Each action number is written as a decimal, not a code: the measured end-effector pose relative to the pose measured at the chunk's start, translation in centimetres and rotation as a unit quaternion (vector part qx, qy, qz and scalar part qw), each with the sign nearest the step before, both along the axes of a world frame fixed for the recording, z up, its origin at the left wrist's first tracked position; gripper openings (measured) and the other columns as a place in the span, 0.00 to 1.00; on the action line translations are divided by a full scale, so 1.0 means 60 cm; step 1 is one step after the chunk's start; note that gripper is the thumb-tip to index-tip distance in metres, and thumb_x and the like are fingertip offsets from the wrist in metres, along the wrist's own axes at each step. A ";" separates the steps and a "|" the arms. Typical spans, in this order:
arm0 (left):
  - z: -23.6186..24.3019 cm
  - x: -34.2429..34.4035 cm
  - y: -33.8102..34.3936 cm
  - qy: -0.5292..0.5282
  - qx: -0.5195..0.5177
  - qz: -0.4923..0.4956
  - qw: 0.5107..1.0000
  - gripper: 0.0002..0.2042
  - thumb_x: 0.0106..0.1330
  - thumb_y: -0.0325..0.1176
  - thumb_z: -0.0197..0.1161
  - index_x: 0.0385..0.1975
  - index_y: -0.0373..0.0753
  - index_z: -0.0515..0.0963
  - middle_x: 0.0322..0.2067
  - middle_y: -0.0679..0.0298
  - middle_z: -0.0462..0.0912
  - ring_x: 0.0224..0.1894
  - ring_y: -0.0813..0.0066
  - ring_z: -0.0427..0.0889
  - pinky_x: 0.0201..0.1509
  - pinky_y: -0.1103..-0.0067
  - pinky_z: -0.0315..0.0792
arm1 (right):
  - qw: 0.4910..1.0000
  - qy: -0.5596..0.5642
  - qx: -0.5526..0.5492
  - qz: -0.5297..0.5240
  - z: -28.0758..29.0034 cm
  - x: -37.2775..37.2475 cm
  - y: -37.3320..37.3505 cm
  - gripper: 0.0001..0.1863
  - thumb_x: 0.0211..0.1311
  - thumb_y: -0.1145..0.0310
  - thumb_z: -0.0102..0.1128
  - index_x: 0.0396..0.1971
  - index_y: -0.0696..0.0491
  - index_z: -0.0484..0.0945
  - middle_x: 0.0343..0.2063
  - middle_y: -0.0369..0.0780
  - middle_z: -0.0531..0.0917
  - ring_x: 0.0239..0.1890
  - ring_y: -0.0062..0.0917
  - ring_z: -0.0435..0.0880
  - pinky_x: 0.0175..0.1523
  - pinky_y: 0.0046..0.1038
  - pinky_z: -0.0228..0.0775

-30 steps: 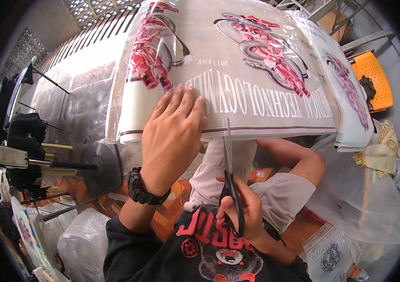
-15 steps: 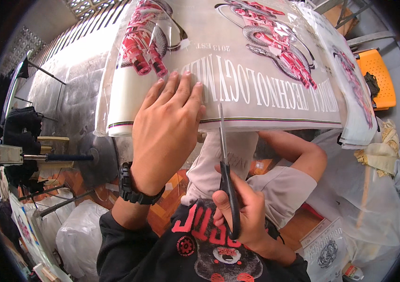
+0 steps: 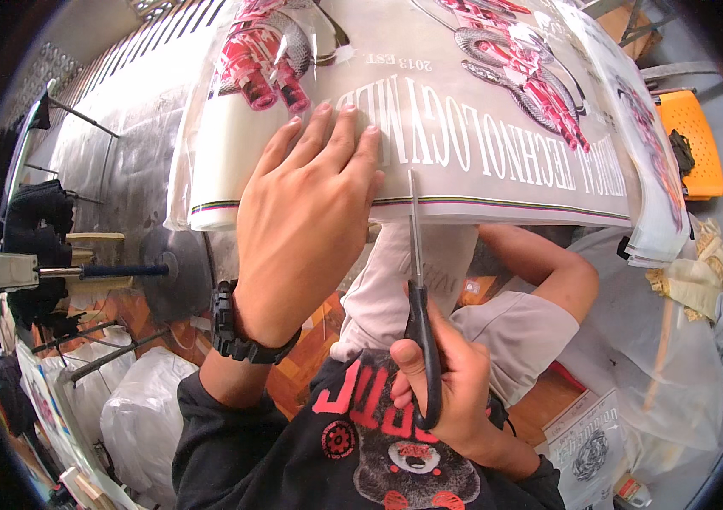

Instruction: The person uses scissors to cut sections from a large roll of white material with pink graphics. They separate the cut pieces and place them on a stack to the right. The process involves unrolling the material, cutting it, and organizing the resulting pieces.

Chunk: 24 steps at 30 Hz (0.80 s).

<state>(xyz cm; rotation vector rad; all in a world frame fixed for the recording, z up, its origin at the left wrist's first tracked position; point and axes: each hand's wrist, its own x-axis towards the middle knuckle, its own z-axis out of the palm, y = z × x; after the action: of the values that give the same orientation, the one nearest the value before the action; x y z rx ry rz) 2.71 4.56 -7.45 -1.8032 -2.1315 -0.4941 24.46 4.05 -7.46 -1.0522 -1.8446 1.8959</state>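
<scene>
A large translucent film sheet (image 3: pixel 361 42), printed with red-and-grey pictures and upside-down white lettering, spreads across the upper middle. My left hand (image 3: pixel 302 212), wearing a black wristwatch (image 3: pixel 234 327), lies on its near part with fingers stretched out. To its right, my right hand (image 3: pixel 451 382) grips black-handled scissors (image 3: pixel 419 331). Their long blades point away from me, with the tips over the sheet's striped near border (image 3: pixel 506 200); whether they are cutting into it I cannot tell.
My legs in beige cloth (image 3: pixel 497 340) are bent below the sheet. An orange plastic item (image 3: pixel 697 161) and further printed sheets (image 3: pixel 650 153) are at the right. Metal stands (image 3: pixel 98 272) and a clear plastic bundle (image 3: pixel 145 408) are at the left. Wrinkled plastic (image 3: pixel 667 357) lies lower right.
The scissors have moved forward, their tips further over the sheet's border. My left hand appears higher in the picture, still flat on the sheet. The view has shifted a little.
</scene>
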 end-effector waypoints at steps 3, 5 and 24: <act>-0.003 0.000 0.000 0.004 0.007 -0.002 1.000 0.16 0.67 0.34 0.59 0.52 0.33 0.80 0.57 0.50 0.80 0.63 0.56 0.76 0.70 0.64 0.63 | 1.000 -0.010 -0.001 0.000 0.003 -0.001 -0.002 0.36 0.65 0.76 0.59 0.72 0.60 0.58 0.35 0.43 0.90 0.21 0.14 0.82 0.28 0.21 0.78; -0.004 0.000 0.000 0.004 0.011 -0.002 1.000 0.16 0.67 0.33 0.59 0.51 0.32 0.80 0.56 0.50 0.81 0.62 0.56 0.77 0.69 0.64 0.63 | 1.000 -0.023 0.002 -0.005 0.008 -0.004 -0.002 0.36 0.65 0.77 0.57 0.73 0.59 0.57 0.35 0.43 0.90 0.20 0.15 0.82 0.27 0.21 0.78; -0.002 0.001 0.001 0.004 -0.017 0.020 1.000 0.16 0.70 0.35 0.58 0.53 0.37 0.79 0.59 0.54 0.79 0.64 0.57 0.75 0.71 0.64 0.63 | 0.996 -0.064 0.040 -0.041 0.035 -0.041 0.026 0.37 0.68 0.65 0.65 0.72 0.56 0.61 0.14 0.35 0.79 0.15 0.12 0.76 0.21 0.20 0.69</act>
<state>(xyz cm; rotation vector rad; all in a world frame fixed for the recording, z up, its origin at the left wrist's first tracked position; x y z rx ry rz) 2.75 4.63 -7.59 -1.7740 -2.1785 -0.4441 22.00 5.60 -5.36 -1.2294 -1.8973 1.7300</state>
